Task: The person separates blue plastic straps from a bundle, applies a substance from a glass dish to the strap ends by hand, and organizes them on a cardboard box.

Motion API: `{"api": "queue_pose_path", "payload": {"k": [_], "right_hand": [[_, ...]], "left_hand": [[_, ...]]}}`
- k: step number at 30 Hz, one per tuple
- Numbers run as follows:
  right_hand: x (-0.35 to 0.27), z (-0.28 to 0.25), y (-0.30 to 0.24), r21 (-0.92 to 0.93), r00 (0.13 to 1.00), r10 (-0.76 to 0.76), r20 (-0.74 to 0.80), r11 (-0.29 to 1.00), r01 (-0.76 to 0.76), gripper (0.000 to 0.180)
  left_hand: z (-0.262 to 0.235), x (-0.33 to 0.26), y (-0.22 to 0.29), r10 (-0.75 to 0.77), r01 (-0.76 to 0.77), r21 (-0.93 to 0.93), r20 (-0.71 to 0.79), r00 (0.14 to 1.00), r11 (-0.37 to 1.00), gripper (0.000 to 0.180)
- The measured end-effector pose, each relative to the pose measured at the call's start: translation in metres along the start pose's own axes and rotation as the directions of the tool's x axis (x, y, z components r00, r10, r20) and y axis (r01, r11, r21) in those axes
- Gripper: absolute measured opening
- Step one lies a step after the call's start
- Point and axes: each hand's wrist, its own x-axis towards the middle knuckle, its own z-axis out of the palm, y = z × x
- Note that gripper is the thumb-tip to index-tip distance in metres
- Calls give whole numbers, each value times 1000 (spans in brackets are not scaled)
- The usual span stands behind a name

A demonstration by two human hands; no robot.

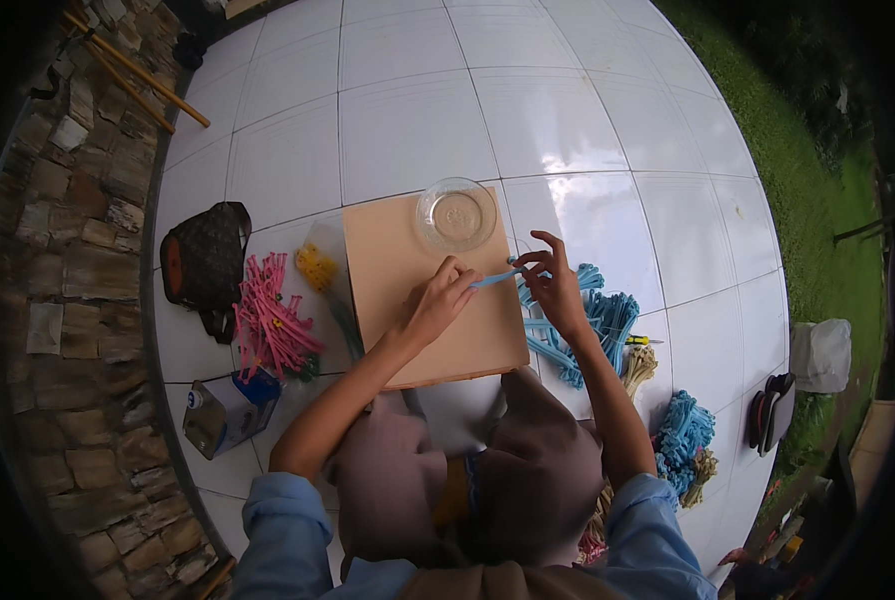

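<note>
A thin light-blue strip (497, 278) is stretched between my two hands above a tan board (447, 345). My left hand (435, 303) is closed on its left end. The thumb and a finger of my right hand (553, 285) pinch the other end, while other fingers are raised. A round clear glass dish (456, 216) sits on the board's far edge, beyond my hands. Beside my right forearm, bundles of blue strips (612, 318) lie on the floor.
Pink strips (272, 325), a yellow bunch (315, 267), a dark bag (205, 262) and a metal can (229, 410) are at left. On the right lie another blue bundle (684, 432), a yellow-handled tool (639, 340) and dark flat items (769, 412). A stone wall (92, 360) borders the tiled floor.
</note>
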Motion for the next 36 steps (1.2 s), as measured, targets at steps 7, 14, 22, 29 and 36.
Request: {"api": "queue_pose_path", "payload": {"k": [7, 14, 22, 29, 36], "right_hand": [[3, 8, -3, -148, 971, 100, -215, 980, -134, 50], [28, 15, 4, -97, 962, 205, -180, 970, -225, 53], [40, 17, -3, -97, 973, 210, -100, 971, -219, 56], [41, 16, -2, -109, 979, 184, -88, 975, -193, 55], [41, 17, -3, -114, 977, 196, -83, 972, -205, 54]], "left_hand": [[14, 11, 1, 149, -113, 239, -138, 979, 964, 23], [16, 14, -6, 107, -45, 215, -287, 952, 976, 20], [10, 10, -13, 127, -44, 264, -305, 944, 964, 15], [13, 9, -17, 103, -15, 269, -316, 943, 963, 16], [14, 7, -18, 73, 11, 266, -305, 949, 964, 21]]}}
